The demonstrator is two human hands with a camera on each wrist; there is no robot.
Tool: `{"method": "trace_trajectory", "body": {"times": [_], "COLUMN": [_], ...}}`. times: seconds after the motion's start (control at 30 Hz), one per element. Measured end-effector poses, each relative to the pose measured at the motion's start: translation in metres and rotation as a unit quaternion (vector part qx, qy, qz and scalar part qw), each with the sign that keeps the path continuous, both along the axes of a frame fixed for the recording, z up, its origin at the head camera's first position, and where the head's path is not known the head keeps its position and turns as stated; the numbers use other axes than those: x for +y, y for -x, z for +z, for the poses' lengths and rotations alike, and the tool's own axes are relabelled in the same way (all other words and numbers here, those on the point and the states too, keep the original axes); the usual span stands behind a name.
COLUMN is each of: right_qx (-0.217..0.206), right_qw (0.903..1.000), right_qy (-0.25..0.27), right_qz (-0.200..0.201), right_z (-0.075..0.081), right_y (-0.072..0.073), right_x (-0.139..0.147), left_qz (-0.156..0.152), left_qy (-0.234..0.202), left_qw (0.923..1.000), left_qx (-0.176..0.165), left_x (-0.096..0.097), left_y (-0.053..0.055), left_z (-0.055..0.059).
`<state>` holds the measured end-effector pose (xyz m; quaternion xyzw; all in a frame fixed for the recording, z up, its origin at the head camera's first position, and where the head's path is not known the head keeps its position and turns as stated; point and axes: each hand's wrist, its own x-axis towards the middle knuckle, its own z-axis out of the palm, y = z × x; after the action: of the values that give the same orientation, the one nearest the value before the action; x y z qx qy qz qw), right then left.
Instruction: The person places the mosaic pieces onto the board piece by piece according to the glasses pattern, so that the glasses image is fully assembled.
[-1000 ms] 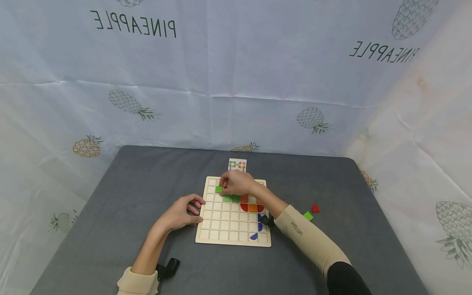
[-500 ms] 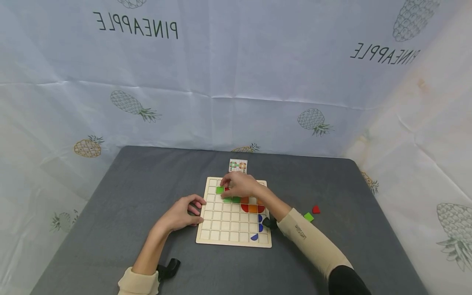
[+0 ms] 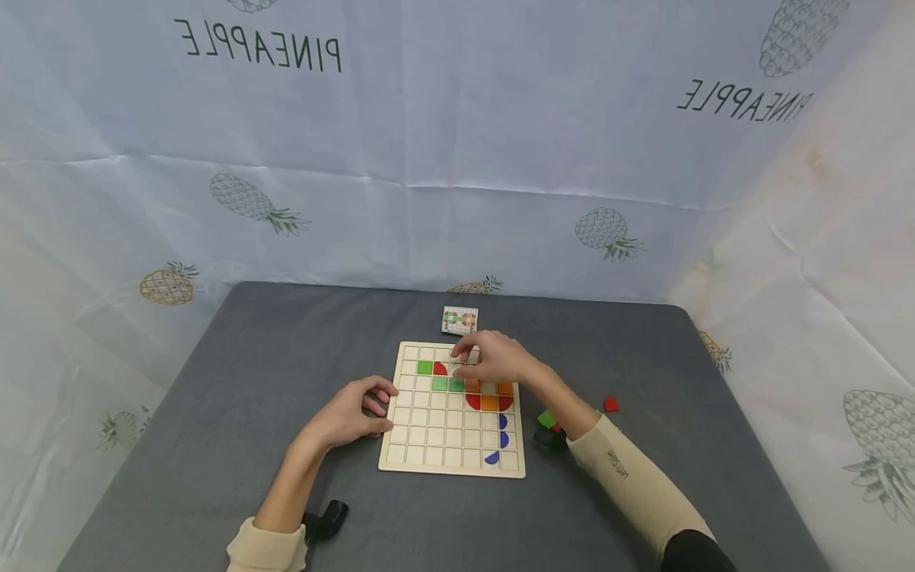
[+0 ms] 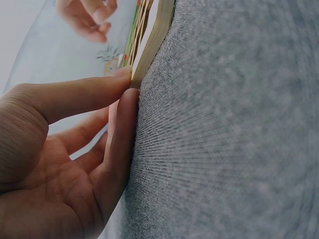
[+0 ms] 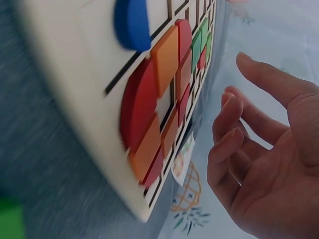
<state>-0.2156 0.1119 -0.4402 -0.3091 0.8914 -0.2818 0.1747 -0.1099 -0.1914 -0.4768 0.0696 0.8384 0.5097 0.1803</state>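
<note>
In the head view, a square wooden grid board (image 3: 422, 435) lies on the grey table. Along its left edge my left hand (image 3: 350, 413) holds it, thumb and fingers bent at the rim; the left wrist view shows the thumb tip (image 4: 122, 82) on that edge. Over the board's upper right part hovers my right hand (image 3: 496, 357), fingers loosely bent with nothing between them. A light green square (image 3: 425, 368) sits beside a red quarter-circle (image 3: 440, 369). Below them are green squares (image 3: 447, 384). Orange squares (image 5: 165, 52) and red rounded pieces (image 5: 139, 104) form a ring, partly hidden by the right hand.
Blue half-round pieces (image 3: 503, 439) sit on the board's right side. A printed pattern card (image 3: 460, 319) lies behind the board. To the right are a loose red piece (image 3: 611, 404) and a green piece (image 3: 546, 419), near the right wrist's black camera (image 3: 550, 439).
My right hand has drawn back to the right from the red quarter-circle, which now shows fully next to the light green square. My left hand has stayed at the board's edge.
</note>
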Motion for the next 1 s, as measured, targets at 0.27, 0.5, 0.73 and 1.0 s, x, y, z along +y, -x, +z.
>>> {"method": "trace_trajectory", "body": {"times": [0.27,0.5,0.73,1.0], "right_qx": [-0.001,-0.002,-0.028,-0.062], "right_qw": [0.9998,0.9991,0.9982,0.9958], "right_qy": [0.006,0.011,0.0,-0.011], "right_qz": [-0.021,-0.042,-0.052,-0.067], "right_z": [0.006,0.011,0.015,0.018], "right_y": [-0.011,-0.019,-0.025,-0.033], "right_x": [0.034,0.073,0.117,0.169], "left_qz": [-0.006,-0.012,-0.014,-0.01], "left_qy": [-0.003,-0.016,-0.013,-0.005], "left_qw": [1.0,0.9998,0.9997,0.9999], "left_qx": [0.0,0.009,0.015,0.005], "left_x": [0.001,0.001,0.0,0.0], "left_y": [0.0,-0.002,-0.001,0.0], "left_z": [0.001,0.003,0.003,0.001]}}
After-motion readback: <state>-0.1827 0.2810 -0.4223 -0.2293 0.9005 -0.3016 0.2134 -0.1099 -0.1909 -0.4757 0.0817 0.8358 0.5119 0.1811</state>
